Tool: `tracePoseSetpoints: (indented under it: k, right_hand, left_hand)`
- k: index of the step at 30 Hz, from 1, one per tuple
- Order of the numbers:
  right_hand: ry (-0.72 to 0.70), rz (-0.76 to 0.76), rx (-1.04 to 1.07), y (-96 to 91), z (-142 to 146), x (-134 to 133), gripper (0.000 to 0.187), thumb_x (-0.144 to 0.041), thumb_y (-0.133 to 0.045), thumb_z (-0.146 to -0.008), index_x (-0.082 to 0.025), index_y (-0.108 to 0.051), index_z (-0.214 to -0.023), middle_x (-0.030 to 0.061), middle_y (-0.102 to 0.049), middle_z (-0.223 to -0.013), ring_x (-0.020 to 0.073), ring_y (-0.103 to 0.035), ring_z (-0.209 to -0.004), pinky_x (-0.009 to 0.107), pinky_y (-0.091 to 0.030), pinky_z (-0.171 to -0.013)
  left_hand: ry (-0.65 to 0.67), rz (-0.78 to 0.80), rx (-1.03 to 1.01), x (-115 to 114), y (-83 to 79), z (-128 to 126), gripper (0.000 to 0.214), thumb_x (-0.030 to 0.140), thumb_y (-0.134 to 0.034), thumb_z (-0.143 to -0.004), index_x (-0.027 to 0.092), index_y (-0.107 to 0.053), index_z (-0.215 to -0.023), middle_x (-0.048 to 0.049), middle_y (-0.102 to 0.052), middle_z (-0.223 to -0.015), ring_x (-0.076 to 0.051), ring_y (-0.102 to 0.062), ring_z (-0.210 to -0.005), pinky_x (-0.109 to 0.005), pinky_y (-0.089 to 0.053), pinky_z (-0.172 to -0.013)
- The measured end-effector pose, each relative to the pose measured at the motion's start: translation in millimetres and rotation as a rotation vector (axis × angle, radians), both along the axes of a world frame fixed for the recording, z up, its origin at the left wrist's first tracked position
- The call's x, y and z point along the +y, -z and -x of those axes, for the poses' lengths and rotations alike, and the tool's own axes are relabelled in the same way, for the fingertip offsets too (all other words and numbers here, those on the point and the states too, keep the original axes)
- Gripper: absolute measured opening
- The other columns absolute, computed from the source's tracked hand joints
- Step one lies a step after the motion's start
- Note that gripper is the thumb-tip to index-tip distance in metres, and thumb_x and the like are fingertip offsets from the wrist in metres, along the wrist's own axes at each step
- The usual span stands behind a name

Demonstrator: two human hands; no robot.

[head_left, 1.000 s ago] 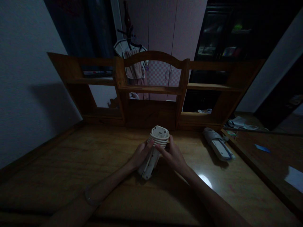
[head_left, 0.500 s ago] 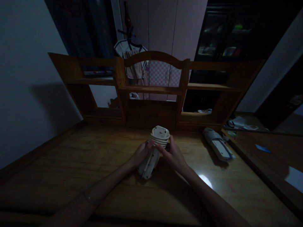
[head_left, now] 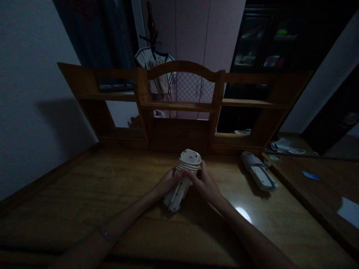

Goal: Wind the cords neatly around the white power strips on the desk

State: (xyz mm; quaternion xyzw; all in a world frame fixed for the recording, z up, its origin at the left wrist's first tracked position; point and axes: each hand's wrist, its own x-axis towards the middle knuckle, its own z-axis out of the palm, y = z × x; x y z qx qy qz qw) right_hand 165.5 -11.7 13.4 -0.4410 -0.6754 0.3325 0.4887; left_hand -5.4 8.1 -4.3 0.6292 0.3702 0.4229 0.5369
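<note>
Leftward the tabletop runs to the wall, ahead to the shelf unit, while over its middle my left hand and right hand (thumbs together) grip the slanting power strip at its coiled cord.

Bare tabletop is stretching left of the left hand, giving sideways room. Shelf unit is blocking the far edge. Another cord-wrapped strip is obstructing the far right; a gap is running between it and the right hand. Both hands are hemming in the held strip.
</note>
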Motion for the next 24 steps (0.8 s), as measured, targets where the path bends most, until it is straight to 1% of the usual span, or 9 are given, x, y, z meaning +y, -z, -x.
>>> tracePoseSetpoints:
  k: [7, 12, 17, 19, 21, 24]
  right_hand:
    - [-0.014, -0.008, 0.008, -0.2, 0.5, -0.9, 0.048, -0.048, -0.060, -0.084, -0.023, -0.044, -0.120, 0.0071, -0.064, -0.111, 0.0216, -0.063, -0.096, 0.032, -0.049, -0.080]
    - [0.000, -0.030, 0.003, -2.3, 0.6, -1.8, 0.048, -0.048, -0.060, -0.084, -0.022, -0.044, -0.121, 0.0073, -0.064, -0.113, 0.0219, -0.062, -0.099, 0.032, -0.048, -0.084]
    - [0.020, -0.026, -0.025, -2.8, 0.0, -2.5, 0.049, -0.049, -0.060, -0.083, -0.022, -0.044, -0.121, 0.0074, -0.065, -0.110, 0.0223, -0.063, -0.097, 0.033, -0.048, -0.084]
    - [0.030, -0.019, -0.030, -2.4, 0.0, -2.7, 0.050, -0.050, -0.060, -0.083, -0.022, -0.044, -0.121, 0.0079, -0.065, -0.109, 0.0227, -0.063, -0.095, 0.034, -0.048, -0.084]
    - [0.025, -0.017, -0.021, -2.2, 0.3, -2.9, 0.051, -0.049, -0.060, -0.083, -0.022, -0.044, -0.122, 0.0083, -0.065, -0.110, 0.0227, -0.063, -0.096, 0.034, -0.048, -0.083]
    - [0.005, -0.015, 0.001, -3.0, 1.2, -3.5, 0.050, -0.048, -0.060, -0.084, -0.023, -0.043, -0.123, 0.0073, -0.065, -0.111, 0.0216, -0.063, -0.095, 0.032, -0.049, -0.082]
  left_hand:
    - [-0.047, 0.078, 0.010, 5.4, 4.1, 1.2, 0.061, 0.059, -0.058, -0.079, 0.013, -0.058, -0.118, -0.0114, -0.067, -0.110, -0.027, -0.063, -0.097, -0.031, -0.050, -0.079]
    - [-0.062, 0.101, -0.005, 5.7, 5.0, 2.5, 0.060, 0.058, -0.059, -0.078, 0.013, -0.059, -0.117, -0.0107, -0.068, -0.108, -0.025, -0.063, -0.095, -0.029, -0.050, -0.077]
    - [-0.074, 0.125, -0.039, 7.4, 9.2, 2.1, 0.059, 0.057, -0.063, -0.076, 0.012, -0.059, -0.114, -0.0109, -0.068, -0.102, -0.023, -0.064, -0.087, -0.028, -0.051, -0.073]
    - [-0.049, 0.158, -0.069, 6.5, 9.9, 1.5, 0.061, 0.058, -0.063, -0.075, 0.011, -0.059, -0.113, -0.0109, -0.069, -0.093, -0.022, -0.066, -0.075, -0.029, -0.052, -0.066]
    - [0.016, 0.239, -0.106, 4.1, 9.1, 0.9, 0.063, 0.061, -0.061, -0.075, 0.011, -0.056, -0.113, -0.0108, -0.069, -0.082, -0.022, -0.066, -0.062, -0.031, -0.053, -0.057]
    - [0.096, 0.354, -0.157, -0.1, 5.9, -0.1, 0.063, 0.063, -0.058, -0.077, 0.011, -0.054, -0.112, -0.0119, -0.068, -0.075, -0.024, -0.065, -0.054, -0.034, -0.053, -0.049]
